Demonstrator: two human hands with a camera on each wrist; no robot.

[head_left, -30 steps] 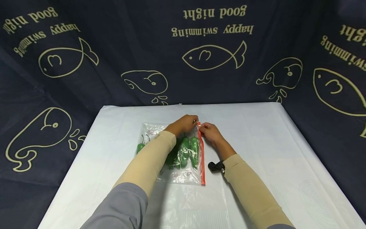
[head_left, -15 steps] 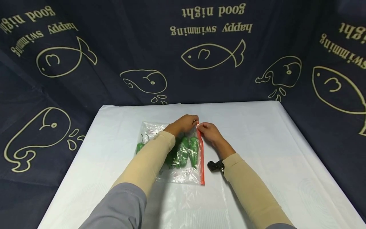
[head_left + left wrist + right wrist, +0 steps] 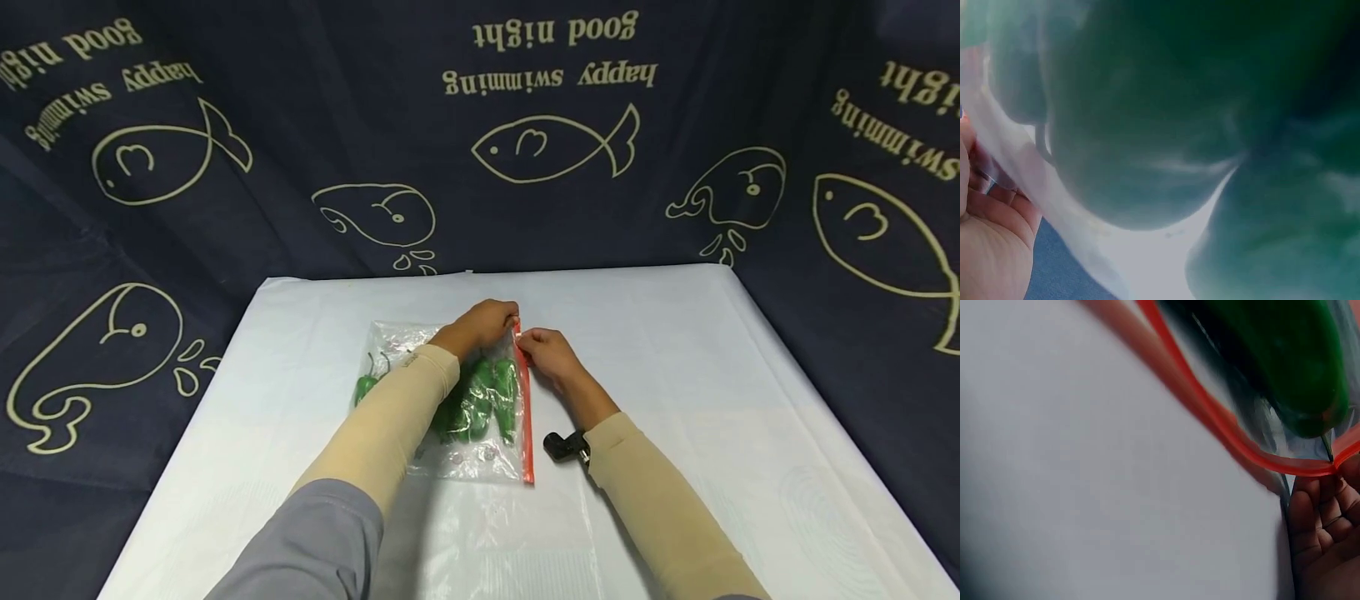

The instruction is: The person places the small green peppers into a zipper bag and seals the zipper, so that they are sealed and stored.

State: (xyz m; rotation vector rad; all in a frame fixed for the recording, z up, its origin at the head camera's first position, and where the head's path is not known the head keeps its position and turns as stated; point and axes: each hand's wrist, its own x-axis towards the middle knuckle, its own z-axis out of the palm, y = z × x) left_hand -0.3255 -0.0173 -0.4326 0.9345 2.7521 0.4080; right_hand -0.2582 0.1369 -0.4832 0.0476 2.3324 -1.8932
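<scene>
A clear zip bag (image 3: 465,467) with a red zip edge (image 3: 527,433) lies flat, holding several green peppers (image 3: 506,400). At its far right corner my left hand (image 3: 480,325) pinches the end of the red edge. Just nearer along that edge, my right hand (image 3: 553,357) pinches the zip between thumb and fingers, by a small white piece (image 3: 518,336). The left wrist view is filled by blurred peppers (image 3: 1129,125) behind plastic, with the left hand (image 3: 994,244) at its side. In the right wrist view, fingers of the right hand (image 3: 1329,531) grip the red strip (image 3: 1260,456).
A white cloth (image 3: 675,350) covers the table. Dark blue fabric (image 3: 360,100) with fish and whale prints hangs behind and at both sides. A black wrist camera (image 3: 562,446) juts from the right sleeve, near the bag's red edge.
My right hand has shifted slightly towards me along the red edge, with the small white piece at its fingertips. The left hand keeps its hold on the corner.
</scene>
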